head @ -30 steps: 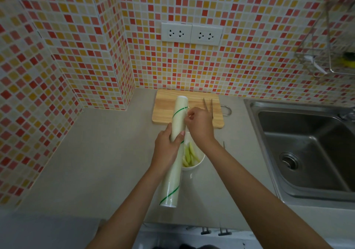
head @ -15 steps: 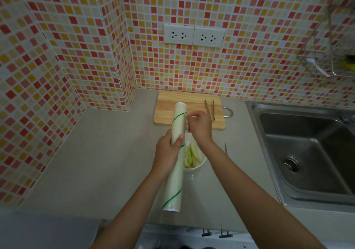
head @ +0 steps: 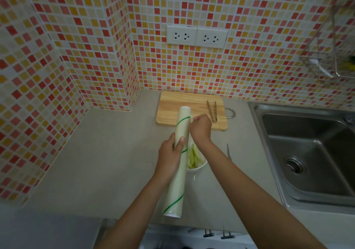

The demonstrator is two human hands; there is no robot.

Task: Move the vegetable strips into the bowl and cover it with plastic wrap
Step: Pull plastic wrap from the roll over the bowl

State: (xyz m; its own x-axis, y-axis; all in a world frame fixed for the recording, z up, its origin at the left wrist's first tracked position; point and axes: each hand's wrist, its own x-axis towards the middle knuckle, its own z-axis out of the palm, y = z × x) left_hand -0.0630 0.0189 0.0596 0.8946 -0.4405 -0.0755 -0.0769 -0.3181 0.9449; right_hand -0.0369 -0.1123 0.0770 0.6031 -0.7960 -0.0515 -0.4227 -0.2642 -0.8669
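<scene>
Mosaic tiles back a grey countertop (head: 107, 152). Step in hand, by my judgement: free the film edge. The left hand (head: 170, 155) grips the plastic wrap roll (head: 178, 160) at mid-length, fingers curled round it, forearm angled up from below. The right hand (head: 200, 127) pinches at the roll's side, above the left grip, seemingly on the film edge. Keep the roll steady; peel evenly. Just right of the grip, the bowl (head: 197, 169) holds the vegetable strips (head: 194, 155).
</scene>
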